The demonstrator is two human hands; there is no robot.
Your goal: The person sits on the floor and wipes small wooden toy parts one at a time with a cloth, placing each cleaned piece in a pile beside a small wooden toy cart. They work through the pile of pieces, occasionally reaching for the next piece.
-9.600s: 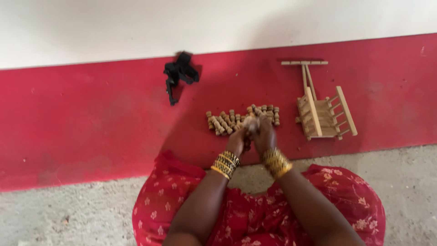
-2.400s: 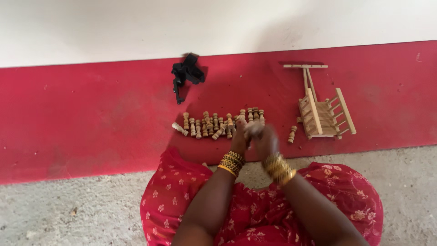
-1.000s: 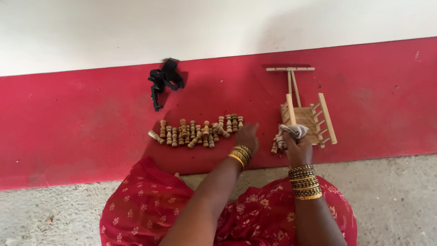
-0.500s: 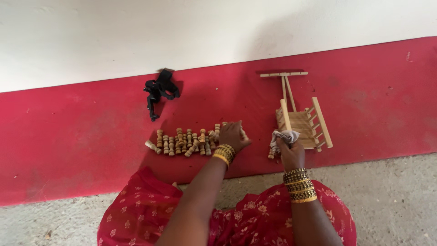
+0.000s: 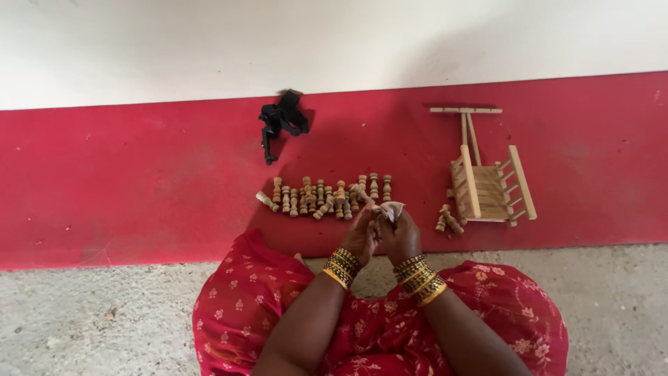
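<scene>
My left hand [image 5: 362,235] and my right hand [image 5: 403,235] are pressed together just in front of my knees, both wrists ringed with gold bangles. My right hand pinches a small pale scrap of paper or cloth [image 5: 392,207]. My left hand is closed on what looks like a small turned wooden peg, mostly hidden by the fingers. Just beyond the hands, a row of several similar wooden pegs [image 5: 323,195] lies on the red floor strip [image 5: 139,181].
A small wooden toy cart [image 5: 490,184] with a long handle lies to the right, with two loose pegs [image 5: 447,221] beside it. A black strap bundle [image 5: 280,122] lies near the white wall [image 5: 334,42]. My red patterned skirt [image 5: 250,306] covers the grey concrete.
My left hand has left the row of pegs and my right hand has come away from the cart with the pale scrap. Both now meet in front of me.
</scene>
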